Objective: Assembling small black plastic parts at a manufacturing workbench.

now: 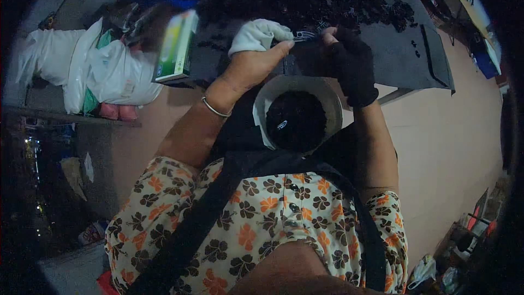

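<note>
My left hand [259, 49], with pale cloth over its fingers and the thumb bare, pinches a small dark piece with a shiny looped outline [304, 36], shaped like a clip. Just to the right, my right hand [352, 63] wears a black glove with bare fingertips. Its thumb and fingers are drawn together; what they hold is too dark to make out. Below both hands, a round pale-walled tub [334, 112] is filled with small black pieces. One shiny looped piece [281, 125] lies on top of them.
Heaps of small black pieces [349, 0] cover the far part of the dark table [401, 63]. A green and white box [177, 46] stands at its left edge. White plastic bags [117, 71] sit on a shelf further left. Bags and other items [453, 265] lie on the floor at right.
</note>
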